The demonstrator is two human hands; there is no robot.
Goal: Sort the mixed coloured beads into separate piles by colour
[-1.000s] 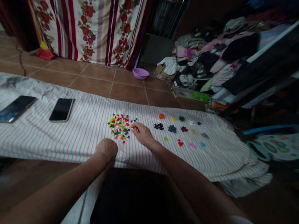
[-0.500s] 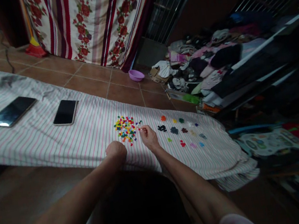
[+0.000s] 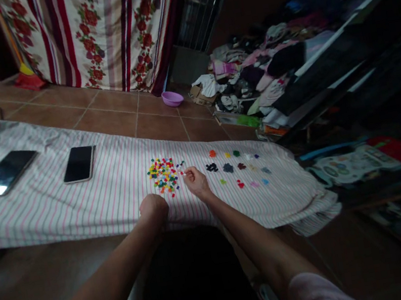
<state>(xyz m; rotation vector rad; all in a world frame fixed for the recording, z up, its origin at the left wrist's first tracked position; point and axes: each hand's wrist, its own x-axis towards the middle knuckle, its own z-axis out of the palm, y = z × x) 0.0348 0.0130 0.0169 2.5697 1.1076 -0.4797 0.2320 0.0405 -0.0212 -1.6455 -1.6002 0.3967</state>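
A mixed pile of small coloured pieces [image 3: 163, 174] lies on the striped cloth [image 3: 121, 183]. At its right edge my right hand [image 3: 195, 181] is pinched closed, fingertips by a few stray pieces; what it holds is too small to make out. My left hand [image 3: 154, 207] rests curled on the cloth just below the pile, its fingers mostly hidden. To the right lie small one-colour groups, among them black pieces [image 3: 211, 167], dark grey pieces [image 3: 228, 168], orange pieces [image 3: 212, 153] and red pieces [image 3: 240, 184].
A phone [image 3: 79, 164] and a larger dark tablet-like device [image 3: 4, 173] lie on the cloth at the left. Beyond the cloth, a purple basin [image 3: 172, 99] stands on the tiled floor, with heaped clothes [image 3: 248, 70] to its right.
The whole view has shifted and tilted slightly with the head. My hands keep nearly the same places beside the pile, the right still pinched.
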